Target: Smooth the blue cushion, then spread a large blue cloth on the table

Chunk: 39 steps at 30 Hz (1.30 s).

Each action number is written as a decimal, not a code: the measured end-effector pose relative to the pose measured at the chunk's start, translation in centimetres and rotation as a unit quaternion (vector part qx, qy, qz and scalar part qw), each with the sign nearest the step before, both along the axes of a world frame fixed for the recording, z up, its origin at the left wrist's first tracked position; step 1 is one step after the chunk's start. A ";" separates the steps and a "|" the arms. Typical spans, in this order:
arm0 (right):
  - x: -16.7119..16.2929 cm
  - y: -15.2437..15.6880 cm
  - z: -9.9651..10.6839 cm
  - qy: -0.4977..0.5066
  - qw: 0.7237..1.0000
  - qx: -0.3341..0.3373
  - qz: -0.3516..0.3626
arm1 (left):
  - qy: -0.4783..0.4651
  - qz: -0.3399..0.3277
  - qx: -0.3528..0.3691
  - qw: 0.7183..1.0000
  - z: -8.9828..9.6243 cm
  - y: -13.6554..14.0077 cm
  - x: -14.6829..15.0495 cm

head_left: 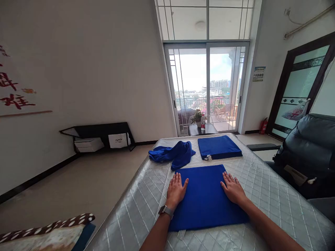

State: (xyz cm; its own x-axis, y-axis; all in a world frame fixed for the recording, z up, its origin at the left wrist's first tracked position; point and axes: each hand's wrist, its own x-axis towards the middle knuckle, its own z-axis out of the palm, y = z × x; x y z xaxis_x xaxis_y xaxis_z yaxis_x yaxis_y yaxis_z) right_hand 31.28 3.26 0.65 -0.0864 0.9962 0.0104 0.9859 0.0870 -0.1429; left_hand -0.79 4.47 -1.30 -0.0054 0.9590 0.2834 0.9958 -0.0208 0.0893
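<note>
While left fingers (177, 178) and right fingers (230, 177) lie straight, empty, on the blue cloth (205, 202), apparently flattening it, a folded stack (220, 145) sits beyond.

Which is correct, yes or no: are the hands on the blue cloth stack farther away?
No, the left hand and right hand rest along opposite sides of the flat blue cloth nearer the camera.

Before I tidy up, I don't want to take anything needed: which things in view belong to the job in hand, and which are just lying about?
In the job, apparently:
Flat cloth, under left hand and right hand
Folded stack
Crumpled cloth
Mattress beneath

Apparently just about:
Bottle
Plant
Extinguisher
Hanging bag
Armchair
</note>
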 end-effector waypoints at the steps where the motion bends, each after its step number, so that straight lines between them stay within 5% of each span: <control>1: 0.0 -0.1 -0.2 0.002 1.000 0.000 -0.003 | 0.001 0.000 -0.003 1.000 0.0 0.0 0.0; 14: 0.1 -0.4 0.0 0.022 1.000 0.007 -0.001 | 0.018 -0.005 0.029 0.999 1.4 -0.8 1.5; 22: 0.4 -0.3 -0.3 0.041 0.999 0.011 0.003 | -0.017 -0.213 -0.011 0.977 2.9 -2.6 15.1; 27: 0.6 -0.3 -0.7 0.017 0.999 0.020 0.023 | -0.027 -0.243 -0.013 0.970 2.1 -2.0 19.5; 32: 0.5 -0.3 -0.4 0.027 1.000 0.016 0.006 | -0.004 -0.186 -0.024 0.982 1.7 -1.9 16.2; 39: 0.5 -0.3 -0.4 0.041 0.999 0.022 0.005 | 0.033 -0.057 -0.070 0.995 1.1 -3.1 3.5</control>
State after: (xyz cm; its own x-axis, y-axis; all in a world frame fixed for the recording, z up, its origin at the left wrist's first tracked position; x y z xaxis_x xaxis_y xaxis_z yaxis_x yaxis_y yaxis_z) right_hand 31.74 2.95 0.20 -0.0930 0.9937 0.0625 0.9701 0.1046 -0.2191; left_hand 2.73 1.39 -0.22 0.1200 0.9824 0.1429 0.9915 -0.1260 0.0335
